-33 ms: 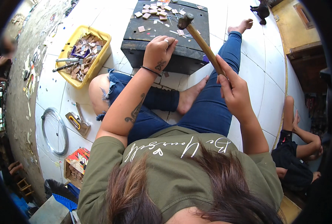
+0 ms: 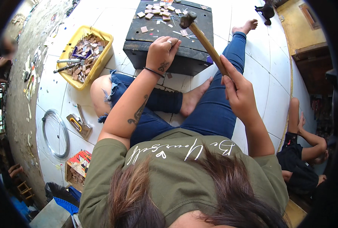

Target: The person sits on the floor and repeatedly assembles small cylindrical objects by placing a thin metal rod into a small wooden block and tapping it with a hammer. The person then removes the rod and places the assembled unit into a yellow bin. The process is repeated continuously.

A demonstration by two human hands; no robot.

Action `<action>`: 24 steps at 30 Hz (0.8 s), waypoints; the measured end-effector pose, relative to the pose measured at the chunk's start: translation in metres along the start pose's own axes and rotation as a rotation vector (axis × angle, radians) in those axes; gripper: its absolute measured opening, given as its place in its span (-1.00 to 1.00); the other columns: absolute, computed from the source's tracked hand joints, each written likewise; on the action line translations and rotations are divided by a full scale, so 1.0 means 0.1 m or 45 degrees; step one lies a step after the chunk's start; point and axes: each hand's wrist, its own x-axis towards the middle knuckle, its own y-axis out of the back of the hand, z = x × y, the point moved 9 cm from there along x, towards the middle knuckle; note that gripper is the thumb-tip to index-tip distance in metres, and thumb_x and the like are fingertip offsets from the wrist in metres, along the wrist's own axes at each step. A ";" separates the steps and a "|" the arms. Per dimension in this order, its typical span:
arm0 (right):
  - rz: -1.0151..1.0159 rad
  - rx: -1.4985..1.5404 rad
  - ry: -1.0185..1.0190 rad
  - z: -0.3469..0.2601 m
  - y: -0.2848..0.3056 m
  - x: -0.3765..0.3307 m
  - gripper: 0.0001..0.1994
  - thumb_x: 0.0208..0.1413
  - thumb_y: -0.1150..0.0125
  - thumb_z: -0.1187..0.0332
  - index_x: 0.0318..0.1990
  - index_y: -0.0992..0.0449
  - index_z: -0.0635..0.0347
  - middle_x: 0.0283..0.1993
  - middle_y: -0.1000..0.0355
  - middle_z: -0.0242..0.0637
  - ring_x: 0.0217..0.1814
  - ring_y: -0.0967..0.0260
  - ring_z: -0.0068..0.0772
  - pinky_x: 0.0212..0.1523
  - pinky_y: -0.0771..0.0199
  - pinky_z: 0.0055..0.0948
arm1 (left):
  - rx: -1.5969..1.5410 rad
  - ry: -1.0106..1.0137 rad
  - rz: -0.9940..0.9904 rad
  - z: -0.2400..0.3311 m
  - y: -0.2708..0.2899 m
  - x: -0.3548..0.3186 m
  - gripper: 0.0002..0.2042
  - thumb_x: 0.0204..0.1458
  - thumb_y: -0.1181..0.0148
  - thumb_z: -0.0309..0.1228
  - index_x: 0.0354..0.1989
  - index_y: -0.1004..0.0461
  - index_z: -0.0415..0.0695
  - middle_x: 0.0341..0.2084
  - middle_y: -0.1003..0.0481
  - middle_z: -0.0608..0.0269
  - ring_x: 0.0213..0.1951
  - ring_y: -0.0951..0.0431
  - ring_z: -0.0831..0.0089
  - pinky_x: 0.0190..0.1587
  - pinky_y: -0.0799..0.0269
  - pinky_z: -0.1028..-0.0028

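Note:
My right hand (image 2: pixel 236 84) is wrapped round the wooden handle of a hammer (image 2: pixel 208 46), whose dark metal head is raised over the black box (image 2: pixel 169 57) in front of me. At the near edge of the box's top rests my left hand (image 2: pixel 162 49), its thumb and fingers pinched together. What sits in that pinch is too small to make out. Beyond it, small square wooden pieces (image 2: pixel 165 13) lie piled on the box. Thin metal pins and white scraps are scattered beside them, partly behind the hammer.
To the left stands a yellow plastic tub (image 2: pixel 109 57) full of wooden pieces, with pliers (image 2: pixel 67 65) across it. On the tiled floor lie a staple gun (image 2: pixel 79 123), a wire coil (image 2: pixel 67 140) and a cardboard box (image 2: pixel 68 173) of small pieces. Another person's legs (image 2: pixel 307 140) show at right.
The hammer's head has shifted very slightly toward the left. My left hand and the pieces on the box look the same.

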 end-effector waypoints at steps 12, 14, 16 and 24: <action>0.030 -0.192 0.216 -0.14 -0.01 0.05 -0.48 0.22 0.00 0.55 0.34 -0.27 0.02 -0.28 -0.40 -0.02 -0.33 -0.40 -0.09 -0.22 -0.43 -0.34 | 0.020 -0.072 0.091 -0.01 -0.02 -0.07 -0.93 0.02 -0.27 -0.46 -0.41 -0.53 -0.17 -0.48 -0.53 0.16 -0.34 -0.54 0.15 -0.26 -0.47 0.27; -0.082 -0.246 0.123 -0.05 -0.09 0.07 -0.47 0.21 -0.01 0.57 0.34 -0.27 0.02 -0.27 -0.40 -0.03 -0.34 -0.39 -0.11 -0.22 -0.43 -0.36 | 0.019 -0.068 0.093 -0.01 -0.02 -0.07 -0.93 0.04 -0.26 -0.47 -0.41 -0.54 -0.19 -0.47 -0.55 0.12 -0.36 -0.55 0.14 -0.27 -0.47 0.28; -0.032 -0.192 0.158 -0.07 -0.06 0.07 -0.46 0.20 -0.01 0.58 0.35 -0.27 0.02 -0.27 -0.41 -0.04 -0.34 -0.39 -0.12 -0.21 -0.43 -0.36 | 0.015 -0.071 0.100 0.00 -0.02 -0.07 -0.93 0.05 -0.26 -0.47 -0.41 -0.55 -0.20 -0.46 -0.55 0.10 -0.36 -0.55 0.13 -0.27 -0.47 0.29; -0.032 -0.145 0.189 -0.04 -0.08 0.06 -0.46 0.20 0.01 0.59 0.35 -0.26 0.02 -0.24 -0.42 -0.02 -0.32 -0.40 -0.11 -0.17 -0.43 -0.38 | 0.018 -0.065 0.136 0.02 -0.01 -0.09 -0.94 0.03 -0.27 -0.50 -0.41 -0.55 -0.22 -0.46 -0.55 0.11 -0.38 -0.55 0.14 -0.28 -0.47 0.31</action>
